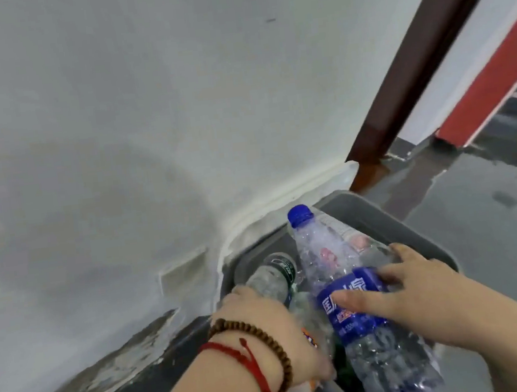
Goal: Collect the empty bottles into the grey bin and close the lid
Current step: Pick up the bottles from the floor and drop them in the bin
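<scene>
**Bottles going into the bin: spill risk at the rim**

The right hand is resting on the blue-label bottle, fingers spread over the label, pressing rather than fully wrapping. The left hand is clasping a dark-capped bottle and seems to be trapping more crumpled clear plastic beneath the palm. Both bottles are lying over the open grey bin, caps pointing toward the wall.

Likely trouble: the blue-label bottle is lying long across the opening; under a loose, open-fingered hold it could roll off the rim onto the floor. Bottles standing proud may be blocking the lid later. No lid is showing.

The bin is sitting on a dark, glossy floor, against a scuffed white wall with flaking paint at the base. A brown door frame is standing to the right.
</scene>
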